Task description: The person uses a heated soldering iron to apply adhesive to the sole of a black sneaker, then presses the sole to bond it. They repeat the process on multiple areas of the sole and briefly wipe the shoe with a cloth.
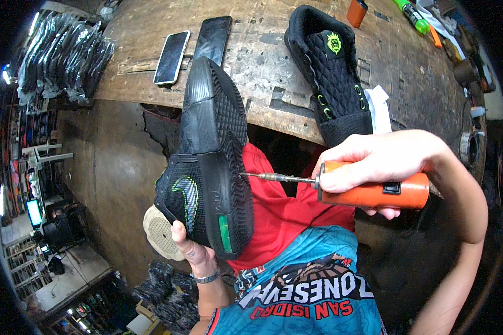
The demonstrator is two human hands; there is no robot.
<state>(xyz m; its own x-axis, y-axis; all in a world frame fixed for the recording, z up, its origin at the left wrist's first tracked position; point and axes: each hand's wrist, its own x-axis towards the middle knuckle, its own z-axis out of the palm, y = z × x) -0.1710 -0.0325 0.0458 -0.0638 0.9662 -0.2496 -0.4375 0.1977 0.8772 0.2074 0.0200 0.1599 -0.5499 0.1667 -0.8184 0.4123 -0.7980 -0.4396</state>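
Observation:
A black sneaker (pixel 218 162) is tilted toe-up in front of me, its ridged sole facing right. My left hand (pixel 194 250) grips it by the heel end, thumb on the upper and the other fingers hidden behind. My right hand (pixel 369 167) is wrapped round an orange handheld power tool (pixel 402 191) with a black switch. From its front a slim metal shaft (pixel 279 177) points left, and the thin tip meets the edge of the sole. Whether the tip is inside the rubber I cannot tell. The second black sneaker (pixel 332 67) lies on the wooden workbench (pixel 257 61).
Two phones, one white-edged (pixel 172 57) and one dark (pixel 213 38), lie on the bench. An orange block-shaped object (pixel 356 13) and a green bottle (pixel 413 19) are at its far right. Plastic-wrapped dark items (pixel 64 58) are stacked at left. A beige perforated seat-like object (pixel 163 233) stands below.

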